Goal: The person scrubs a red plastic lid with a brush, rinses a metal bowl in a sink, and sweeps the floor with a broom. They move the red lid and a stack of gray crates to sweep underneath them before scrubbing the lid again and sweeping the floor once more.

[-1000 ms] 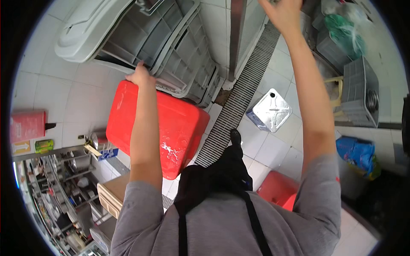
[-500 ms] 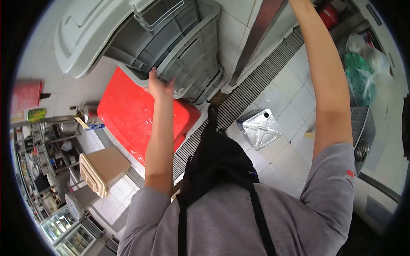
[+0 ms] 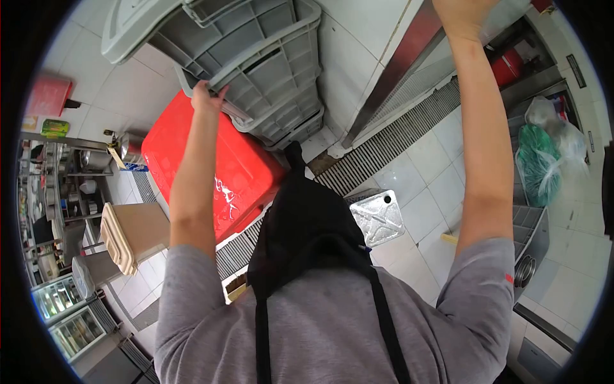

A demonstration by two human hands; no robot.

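My left hand grips the rim of a grey plastic crate, its thumb and fingers on either side of the edge. The grey crates are stacked, and a grey lid tilts at the upper left. Just below my left hand is a red bin with a wet top. My right hand is raised at the top edge, near a metal-edged upright panel. Its fingers are cut off by the frame, so what it holds is not visible.
A silver tin stands on the tiles beside a floor grating. A beige lidded bin is at the left, near shelving. Green and clear plastic bags lie at the right, above a grey crate.
My left hand has shifted left and up in view, still at the crate's rim. The crates and lid appear higher. More of my right hand shows at the top.
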